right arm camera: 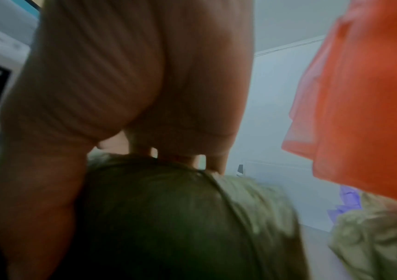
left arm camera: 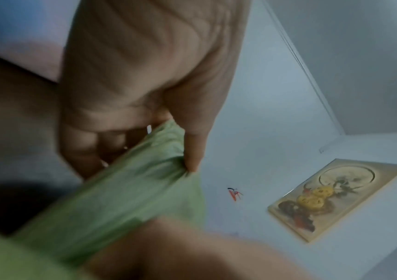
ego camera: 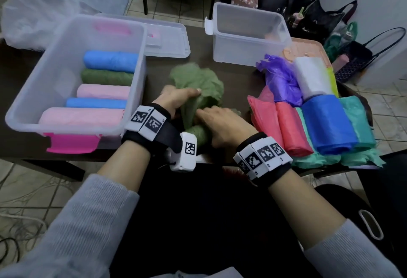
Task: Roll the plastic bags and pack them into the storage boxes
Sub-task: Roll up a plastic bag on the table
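Left hand (ego camera: 176, 99) is pinching the green bag (ego camera: 198, 83); right hand (ego camera: 222, 128), its grip spread, is pressing the bag's rolled end on the bench (ego camera: 237, 79)

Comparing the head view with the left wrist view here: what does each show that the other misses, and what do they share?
Only the head view shows the storage box holding five rolled bags, the second box, the pile of unrolled bags and the right hand on the green bag's rolled end.

Only the left wrist view shows the left fingers curled under the bag, with the thumb pinching it, and a picture on the wall.

Both show the left hand gripping the green bag.
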